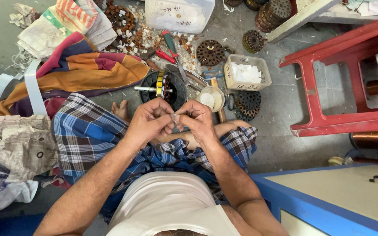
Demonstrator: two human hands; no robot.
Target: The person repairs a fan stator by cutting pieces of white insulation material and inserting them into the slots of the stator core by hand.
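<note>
Small pale strip (pixel 175 117) (kind hard to tell) is pinched at frame centre between left hand (pixel 150 119) and right hand (pixel 196 119), apparently being folded; next, a steady fingertip grip seems needed.

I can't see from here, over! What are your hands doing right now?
Left hand and right hand together, pinching one small white paper slip. Black round motor stator with steel shaft on floor just beyond. Nothing between.
</note>
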